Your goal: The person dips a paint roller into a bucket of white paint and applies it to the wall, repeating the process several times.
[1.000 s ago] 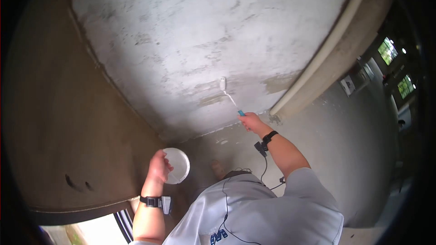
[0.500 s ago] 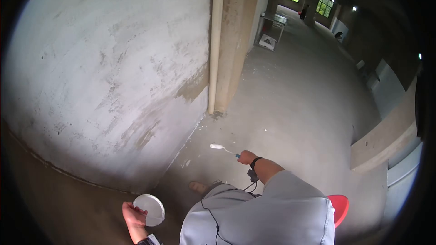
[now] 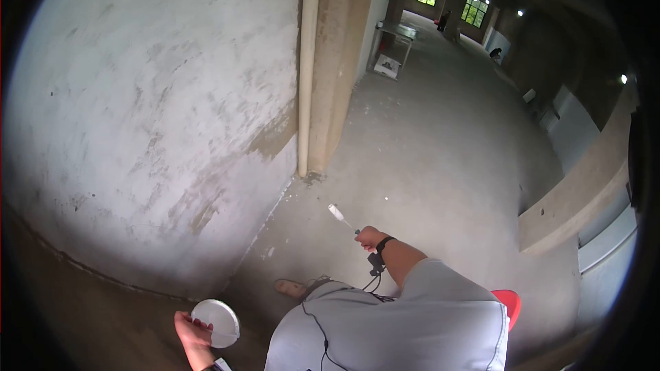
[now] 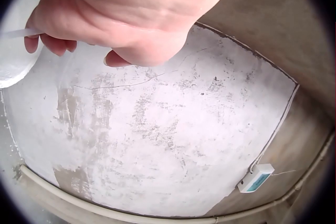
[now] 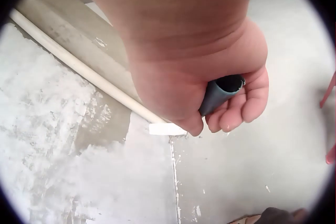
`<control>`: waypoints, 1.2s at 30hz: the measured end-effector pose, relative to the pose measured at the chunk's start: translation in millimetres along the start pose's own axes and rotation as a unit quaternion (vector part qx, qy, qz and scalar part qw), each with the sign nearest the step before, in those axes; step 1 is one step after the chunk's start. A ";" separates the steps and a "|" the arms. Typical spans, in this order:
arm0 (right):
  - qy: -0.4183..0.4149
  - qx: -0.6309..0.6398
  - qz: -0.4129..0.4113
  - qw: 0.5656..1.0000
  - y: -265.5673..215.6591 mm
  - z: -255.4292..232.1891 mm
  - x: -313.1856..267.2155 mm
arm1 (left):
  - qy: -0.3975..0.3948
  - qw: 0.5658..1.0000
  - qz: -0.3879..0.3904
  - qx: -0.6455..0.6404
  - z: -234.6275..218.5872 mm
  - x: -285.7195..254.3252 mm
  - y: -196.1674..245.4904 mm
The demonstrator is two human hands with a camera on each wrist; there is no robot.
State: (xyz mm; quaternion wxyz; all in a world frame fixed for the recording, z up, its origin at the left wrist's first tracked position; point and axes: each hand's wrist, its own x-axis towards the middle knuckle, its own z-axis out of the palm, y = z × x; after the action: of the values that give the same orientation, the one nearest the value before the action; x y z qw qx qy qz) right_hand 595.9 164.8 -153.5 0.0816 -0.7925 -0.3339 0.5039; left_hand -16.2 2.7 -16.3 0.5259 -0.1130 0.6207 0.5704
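Observation:
My left hand (image 3: 192,333) holds a round white bucket (image 3: 237,318) low at the left. In the left wrist view, the fingers curl round its thin white handle (image 4: 20,33). My right hand (image 3: 371,237) grips a small paint roller (image 3: 336,213) out in front of the body. The fingers wrap round its blue handle (image 5: 215,100), whose hollow end shows in the right wrist view. The roller's white sleeve overlaps the floor in the head view, apart from the wall. Patchy white paint covers the wall (image 3: 158,89), with bare grey-brown patches low down by the corner.
A beige pipe (image 3: 309,75) runs up the wall's right edge beside a bare pillar (image 3: 337,75). Concrete floor (image 3: 440,158) stretches towards far windows. Part of a red seat (image 3: 509,306) shows behind me on the right. A table (image 3: 399,31) stands farther back.
The roller has come away from the wall, and its head has since tipped upward in view. The head view has swung right, bringing in the long room. The bucket stays in the left hand.

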 end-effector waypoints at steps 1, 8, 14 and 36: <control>-0.008 -0.021 -0.006 1.000 -10.1 -2.5 0.5 | 0.000 1.000 -0.001 -0.004 0.4 -0.1 0.6; -0.045 -0.124 -0.033 0.991 -118.6 18.0 -0.3 | -0.004 1.000 0.010 0.003 -1.7 2.5 0.5; -0.109 -0.211 -0.140 0.961 -201.1 53.6 3.5 | 0.010 0.998 0.036 0.042 -2.2 4.7 -1.6; -0.090 -0.688 -0.439 0.571 -320.8 211.8 -47.9 | 0.031 0.995 0.065 0.067 4.1 -10.6 3.5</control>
State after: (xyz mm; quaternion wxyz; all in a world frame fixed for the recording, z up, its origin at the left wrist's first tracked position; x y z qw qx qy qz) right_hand 259.0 336.6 -69.9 -0.3072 -0.3171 -0.8924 0.0937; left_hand -12.2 2.4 -5.1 0.4748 -0.0548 0.6794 0.5567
